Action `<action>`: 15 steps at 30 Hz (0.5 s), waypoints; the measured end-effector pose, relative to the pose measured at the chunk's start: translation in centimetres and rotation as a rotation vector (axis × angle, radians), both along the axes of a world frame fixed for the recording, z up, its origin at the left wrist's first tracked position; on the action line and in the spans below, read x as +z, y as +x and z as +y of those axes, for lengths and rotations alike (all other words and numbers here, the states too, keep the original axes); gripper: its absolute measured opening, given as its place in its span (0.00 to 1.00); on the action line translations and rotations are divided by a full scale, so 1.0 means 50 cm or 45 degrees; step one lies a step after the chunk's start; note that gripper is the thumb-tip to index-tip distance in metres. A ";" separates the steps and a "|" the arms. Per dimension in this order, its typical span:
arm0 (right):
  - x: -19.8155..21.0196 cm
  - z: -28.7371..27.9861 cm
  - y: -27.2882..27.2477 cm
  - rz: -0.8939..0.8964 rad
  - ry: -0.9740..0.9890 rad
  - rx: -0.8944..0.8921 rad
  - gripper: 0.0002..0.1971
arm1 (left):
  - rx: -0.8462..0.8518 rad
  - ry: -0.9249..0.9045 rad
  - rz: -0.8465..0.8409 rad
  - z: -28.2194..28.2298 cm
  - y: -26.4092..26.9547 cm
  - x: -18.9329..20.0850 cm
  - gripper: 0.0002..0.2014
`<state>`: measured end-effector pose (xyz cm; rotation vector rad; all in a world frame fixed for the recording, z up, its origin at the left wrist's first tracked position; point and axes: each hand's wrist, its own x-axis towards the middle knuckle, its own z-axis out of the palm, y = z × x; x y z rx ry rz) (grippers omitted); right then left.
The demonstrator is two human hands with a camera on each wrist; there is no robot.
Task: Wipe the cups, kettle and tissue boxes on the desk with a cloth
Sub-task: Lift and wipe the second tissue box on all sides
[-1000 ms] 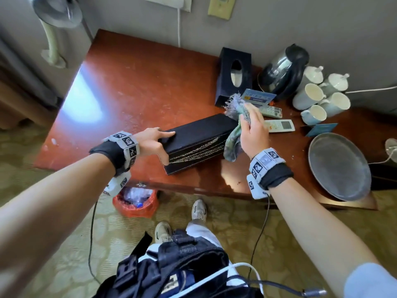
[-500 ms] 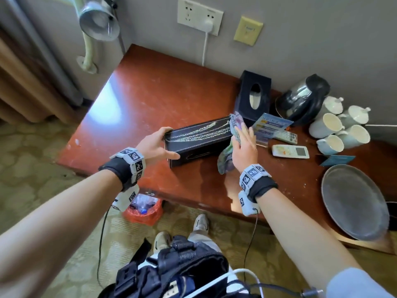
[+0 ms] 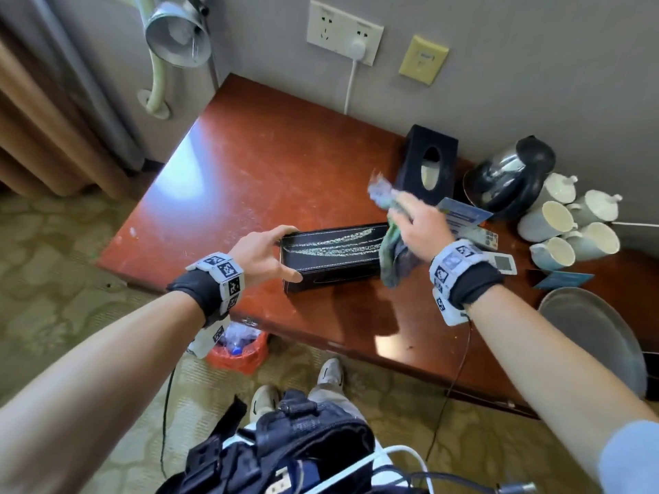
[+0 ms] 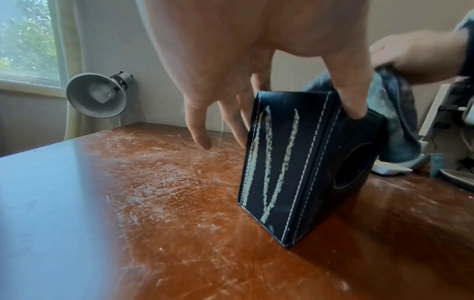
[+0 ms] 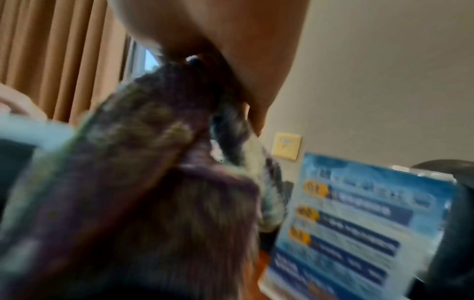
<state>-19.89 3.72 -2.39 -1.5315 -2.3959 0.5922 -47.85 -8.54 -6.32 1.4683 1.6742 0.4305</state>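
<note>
While the long box [image 3: 333, 256] stands on edge near the front of the counter [image 3: 249, 165], I log the scene as follows.

Item 1, left hand [image 3: 262, 253]: thumb on the near face, fingers over the far face, clamping the box's left end. In the left wrist view the thumb tip sits against the stitched edge and the other fingers drop behind the box. I judge the grip is there to keep the box from sliding or tipping under the wiping strokes.

Item 2, long box: black, white stitching, pale streaks along the upward face; a round opening shows on the side nearest me. The streaked face is turned up, I judge, so I can reach it from above.

Item 3, right hand [image 3: 417, 228]: fingers closed round a bunched cloth [image 3: 394, 258], raised just off the box's right end. Part of the cloth hangs below the hand and part sticks out above. The right wrist view is blurred, so I cannot tell the finger detail there.

Item 4, second box [image 3: 429, 165]: black, upright, oval opening, at the wall, well clear of the hands.

Item 5, kettle [image 3: 510, 176]: just right of the second box, at the wall.

Item 6, cups [image 3: 570, 226]: white, clustered right of the kettle, several tipped on their sides.

Item 7, sundries: blue card [image 3: 463, 212] and remote [image 3: 501, 262] by my right wrist; grey tray [image 3: 592, 333] at the counter's right edge; lamp [image 3: 178, 33] at the back left.

Assessment: streaks remain on the long box, so I judge that its wipe is unfinished.
</note>
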 end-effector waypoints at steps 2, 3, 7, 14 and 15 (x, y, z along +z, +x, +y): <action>-0.056 -0.018 0.006 -0.180 -0.086 0.036 0.22 | 0.020 -0.008 -0.008 -0.002 0.001 -0.006 0.42; -0.077 -0.030 0.003 -0.183 -0.038 0.003 0.22 | 0.035 -0.009 -0.013 -0.003 0.004 -0.009 0.42; -0.116 -0.108 -0.094 -0.097 0.208 -0.049 0.29 | 0.093 0.004 -0.033 -0.008 0.008 -0.018 0.42; -0.141 -0.155 -0.149 -0.048 0.373 0.296 0.21 | 0.076 0.000 -0.014 -0.003 0.003 -0.021 0.43; -0.139 -0.131 -0.112 -0.040 0.404 0.270 0.20 | 0.074 -0.009 -0.015 -0.002 0.001 -0.021 0.43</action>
